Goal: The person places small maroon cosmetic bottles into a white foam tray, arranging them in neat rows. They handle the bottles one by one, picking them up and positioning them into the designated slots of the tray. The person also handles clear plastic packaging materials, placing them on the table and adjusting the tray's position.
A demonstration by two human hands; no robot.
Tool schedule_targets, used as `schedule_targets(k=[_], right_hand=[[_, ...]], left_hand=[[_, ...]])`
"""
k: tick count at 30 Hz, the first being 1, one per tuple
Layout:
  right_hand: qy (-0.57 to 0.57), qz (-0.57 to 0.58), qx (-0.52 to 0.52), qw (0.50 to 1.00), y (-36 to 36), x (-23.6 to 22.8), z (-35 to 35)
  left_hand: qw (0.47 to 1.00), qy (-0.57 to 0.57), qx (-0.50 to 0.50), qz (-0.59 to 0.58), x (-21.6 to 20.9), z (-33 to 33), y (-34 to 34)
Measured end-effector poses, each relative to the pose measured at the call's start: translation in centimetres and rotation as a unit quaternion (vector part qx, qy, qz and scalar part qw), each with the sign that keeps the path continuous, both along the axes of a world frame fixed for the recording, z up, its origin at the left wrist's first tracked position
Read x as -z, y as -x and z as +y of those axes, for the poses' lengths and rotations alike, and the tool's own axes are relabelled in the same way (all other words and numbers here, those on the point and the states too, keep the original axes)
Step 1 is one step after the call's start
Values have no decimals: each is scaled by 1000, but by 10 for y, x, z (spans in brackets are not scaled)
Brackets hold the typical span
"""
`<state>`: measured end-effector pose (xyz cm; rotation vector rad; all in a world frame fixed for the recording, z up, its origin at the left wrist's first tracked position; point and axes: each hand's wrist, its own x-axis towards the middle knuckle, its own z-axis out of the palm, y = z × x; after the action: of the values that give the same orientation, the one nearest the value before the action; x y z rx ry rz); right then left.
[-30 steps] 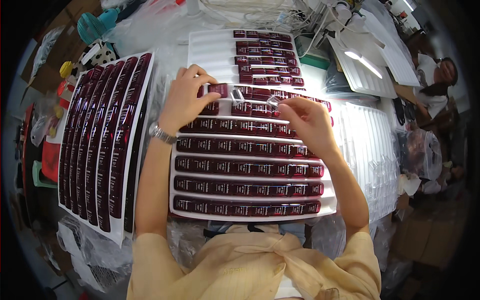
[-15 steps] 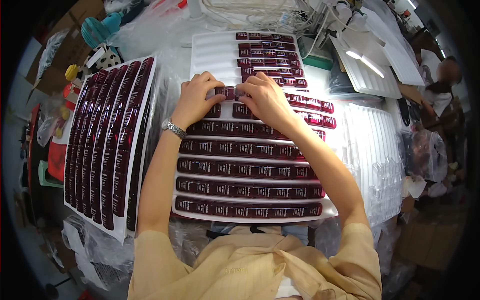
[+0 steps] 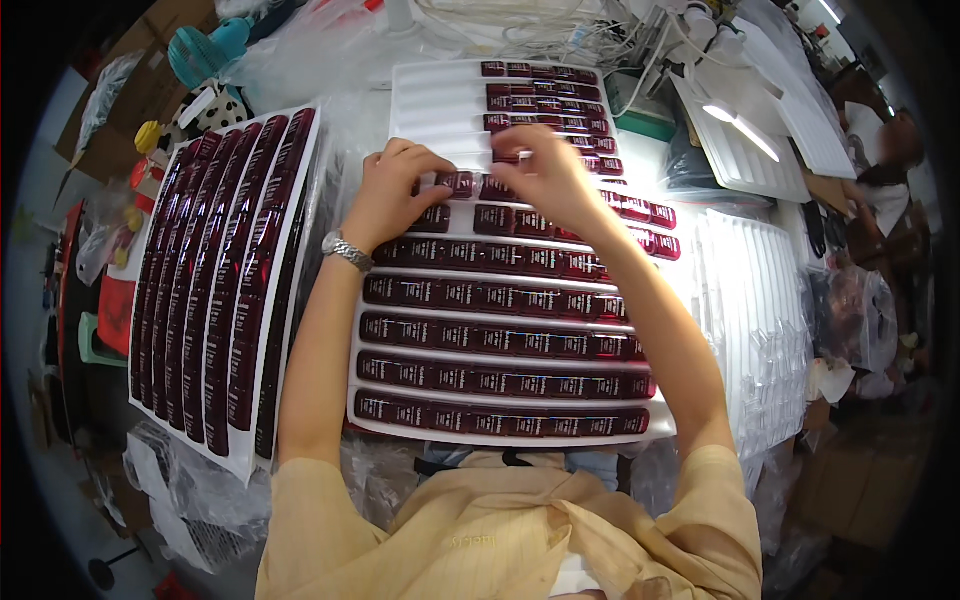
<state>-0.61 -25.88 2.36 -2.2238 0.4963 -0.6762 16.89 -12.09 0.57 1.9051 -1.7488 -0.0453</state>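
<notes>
From my remote post, I judge five near rows (image 3: 490, 335) full and one gap left in the next, my left hand (image 3: 392, 193) pinching a glossy dark-red rectangular block (image 3: 458, 184) in the white plastic tray (image 3: 462, 220), my blurred right hand (image 3: 553, 178) spread nearby.

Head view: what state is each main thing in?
Near tray: mostly filled
Far tray: partly filled, toward its right
Left tray: mostly filled
Left hand: fingers at a dark red piece
Right hand: blurred, over the trays; grip unclear
Wristwatch: fastened
Desk lamp: lit
</notes>
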Motion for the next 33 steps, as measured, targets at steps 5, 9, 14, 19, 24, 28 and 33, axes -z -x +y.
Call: schedule_targets(k=[5, 9, 14, 19, 24, 28, 33], right_hand=[[207, 228, 43, 950, 64, -7, 11], [195, 100, 8, 976, 76, 7, 15], [-339, -113, -23, 934, 59, -26, 33], [-117, -195, -78, 971, 40, -33, 55], [109, -40, -136, 984, 59, -48, 44], [48, 67, -40, 996, 120, -72, 21], [120, 74, 198, 970, 254, -79, -11]], left_hand=[[998, 26, -31, -52, -7, 12, 5], [996, -81, -21, -35, -16, 35, 15], [994, 35, 35, 93, -15, 33, 22], [830, 52, 112, 544, -31, 36, 63], [880, 33, -7, 473, -28, 38, 52], [998, 43, -42, -6, -13, 32, 27], [996, -18, -51, 77, -22, 10, 29]])
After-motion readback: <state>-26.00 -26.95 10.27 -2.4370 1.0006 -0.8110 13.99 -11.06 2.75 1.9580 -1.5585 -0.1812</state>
